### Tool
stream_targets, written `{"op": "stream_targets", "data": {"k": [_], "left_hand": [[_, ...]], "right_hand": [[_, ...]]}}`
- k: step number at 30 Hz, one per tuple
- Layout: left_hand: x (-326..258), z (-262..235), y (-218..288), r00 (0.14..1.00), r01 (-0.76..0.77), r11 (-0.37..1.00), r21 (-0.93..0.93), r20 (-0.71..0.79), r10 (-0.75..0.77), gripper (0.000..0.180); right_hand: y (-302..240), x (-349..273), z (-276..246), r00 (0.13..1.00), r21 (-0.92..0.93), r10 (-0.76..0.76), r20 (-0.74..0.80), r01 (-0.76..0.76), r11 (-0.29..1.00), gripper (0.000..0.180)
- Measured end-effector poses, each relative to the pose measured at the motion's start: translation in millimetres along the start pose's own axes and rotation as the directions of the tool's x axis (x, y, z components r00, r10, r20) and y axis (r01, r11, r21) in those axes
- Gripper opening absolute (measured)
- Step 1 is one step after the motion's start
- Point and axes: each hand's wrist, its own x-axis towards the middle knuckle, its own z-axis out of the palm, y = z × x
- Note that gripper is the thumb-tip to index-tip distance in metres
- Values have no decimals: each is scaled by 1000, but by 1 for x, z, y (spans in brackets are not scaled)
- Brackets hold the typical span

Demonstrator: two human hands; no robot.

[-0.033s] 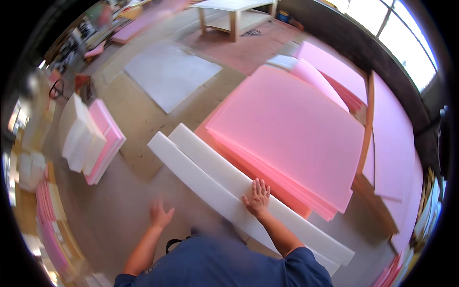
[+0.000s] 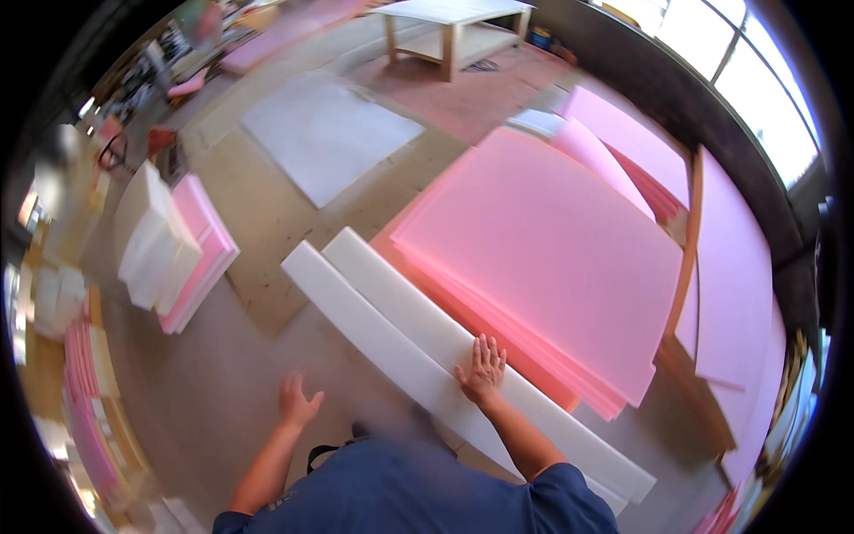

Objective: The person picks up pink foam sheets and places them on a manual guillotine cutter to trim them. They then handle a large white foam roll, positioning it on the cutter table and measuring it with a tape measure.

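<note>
R hand [image 2: 481, 372] flat on 1 of 2 wht strips [image 2: 422, 316].

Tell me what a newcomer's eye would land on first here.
Probably the big stack of pink sheets, right of centre. Then the two long white strips running diagonally beside it, the person's right hand palm-down on the one nearer the stack. A pale sheet lies flat at upper left.

wht foam strips [image 2: 427, 325], plain pink foam stack [image 2: 543, 267], dk blue shirt [image 2: 400, 489]
</note>
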Motion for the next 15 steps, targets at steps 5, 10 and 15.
{"op": "stream_targets", "data": {"k": [5,10,15], "left_hand": [[-73,-7,-40,971,238,966,-97,29,-236,65],[-162,-7,-119,908,420,897,-137,67,-414,64],[-194,-21,-185,946,322,939,-124,11,-323,55]], "right_hand": [[-13,6,18,997,-58,-68,-20,67,996,76],[-73,19,40,1000,-187,-16,-22,12,982,74],[-54,25,110,960,47,-51,-276,66,997,69]]}}
